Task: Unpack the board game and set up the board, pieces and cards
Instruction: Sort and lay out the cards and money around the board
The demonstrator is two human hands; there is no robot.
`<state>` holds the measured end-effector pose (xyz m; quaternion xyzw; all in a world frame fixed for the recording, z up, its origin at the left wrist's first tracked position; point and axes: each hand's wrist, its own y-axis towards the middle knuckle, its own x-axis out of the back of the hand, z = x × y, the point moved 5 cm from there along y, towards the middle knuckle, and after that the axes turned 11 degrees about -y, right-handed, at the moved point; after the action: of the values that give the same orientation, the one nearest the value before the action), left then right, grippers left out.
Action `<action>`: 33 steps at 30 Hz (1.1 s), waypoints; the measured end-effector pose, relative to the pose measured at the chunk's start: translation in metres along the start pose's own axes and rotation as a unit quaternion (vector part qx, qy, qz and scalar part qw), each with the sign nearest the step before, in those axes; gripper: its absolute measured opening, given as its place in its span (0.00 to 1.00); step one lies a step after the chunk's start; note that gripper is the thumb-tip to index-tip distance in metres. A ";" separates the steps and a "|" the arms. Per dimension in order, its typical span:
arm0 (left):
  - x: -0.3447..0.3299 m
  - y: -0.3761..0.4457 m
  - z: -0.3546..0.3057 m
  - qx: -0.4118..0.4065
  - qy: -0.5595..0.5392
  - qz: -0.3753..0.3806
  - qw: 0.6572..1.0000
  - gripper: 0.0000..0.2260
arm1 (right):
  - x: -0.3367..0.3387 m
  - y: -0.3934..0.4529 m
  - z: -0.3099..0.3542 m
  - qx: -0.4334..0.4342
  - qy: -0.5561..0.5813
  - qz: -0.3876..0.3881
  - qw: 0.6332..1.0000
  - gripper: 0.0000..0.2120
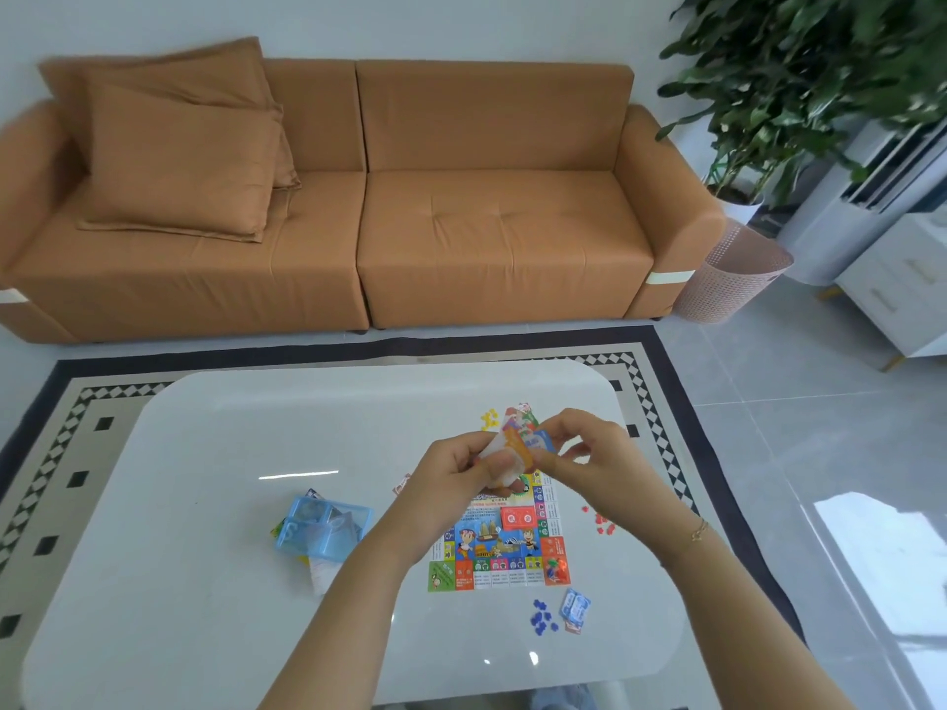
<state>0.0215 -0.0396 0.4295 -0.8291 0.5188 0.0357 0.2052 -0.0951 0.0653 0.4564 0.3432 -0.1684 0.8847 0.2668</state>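
Nearest the viewer, below and a little right of the grip, blue game pieces (544, 618) lie scattered on the white table (205, 632), with a small blue card packet (576, 609) just beside them. Directly beneath the hands the colourful game board (499, 545) lies flat and unfolded. Red game pieces (602, 522) sit just off its right edge, and well to the left of the grip a clear blue plastic box (323, 527) rests on the table. Above the board, the left hand (456, 476) and right hand (584, 453) meet on a small stack of cards (517, 448): the left hand's fingers curl round the stack from below, and the right hand's fingertips pinch its upper right edge. Just beyond the grip, yellow game pieces (489, 418) lie on the table. Farther off stand an orange sofa (461, 222) with pillows (179, 146), a pink perforated bin (727, 279) and a leafy potted plant (799, 84).
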 end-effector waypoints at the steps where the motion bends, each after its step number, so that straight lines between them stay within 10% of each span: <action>1: 0.000 0.001 0.000 0.001 0.001 0.000 1.000 0.07 | 0.001 0.001 0.001 -0.001 -0.001 0.008 1.000 0.04; 20: 0.012 -0.005 -0.008 -0.012 -0.025 -0.014 1.000 0.08 | 0.033 -0.021 0.007 -0.036 0.094 -0.195 0.976 0.09; 33: 0.005 -0.017 -0.010 0.022 0.016 0.072 0.997 0.15 | 0.007 -0.014 0.029 0.002 0.036 -0.048 0.998 0.10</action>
<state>0.0369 -0.0413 0.4427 -0.7855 0.5808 0.0252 0.2122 -0.0759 0.0648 0.4832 0.3193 -0.1405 0.8829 0.3144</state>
